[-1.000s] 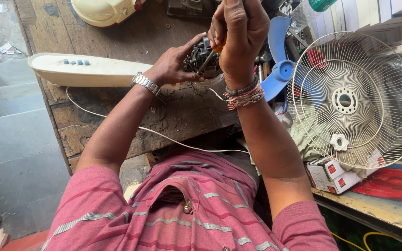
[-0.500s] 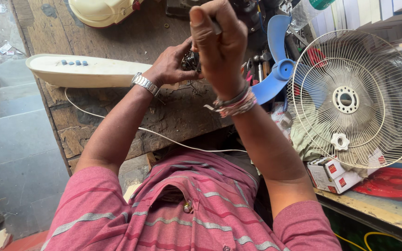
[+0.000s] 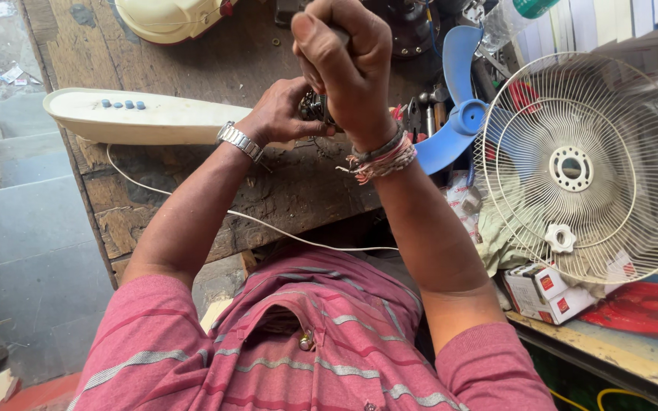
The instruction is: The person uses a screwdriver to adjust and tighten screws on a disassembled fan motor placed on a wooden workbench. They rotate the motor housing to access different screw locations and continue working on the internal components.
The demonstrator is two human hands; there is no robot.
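Left hand: I see my left hand (image 3: 279, 114), with a metal wristwatch (image 3: 239, 141) on its wrist, lying on the wooden workbench (image 3: 215, 53); its fingers curl around a small dark metal part (image 3: 314, 108) and press on it from the left.
Right hand: my right hand (image 3: 344, 65) is raised above that part, closed into a fist around a tool handle; only a sliver of the handle shows at the top of the fist, so I cannot tell what kind of tool it is. Thread bracelets (image 3: 381, 156) circle this wrist.
Part in hand: the dark metal part sits at the bench's middle, between my two hands, just beside the end of the cream fan base; most of it is hidden behind my right fist.
Fan base: a long cream fan base (image 3: 146, 118) with a row of blue buttons lies across the bench, its right end running under my left hand.
Cord: a white cord (image 3: 268, 228) trails from the base, over the bench edge and across below my arms.
Blade: a blue fan blade (image 3: 458, 114) lies just right of my right wrist.
Grille: a white wire fan guard (image 3: 584, 167) leans well to the right, over small red and white boxes (image 3: 546, 293).
Far edge: a cream housing (image 3: 173, 17) rests at the top of the bench.
Clothing: a pink striped shirt (image 3: 291, 358) fills the bottom of the view.
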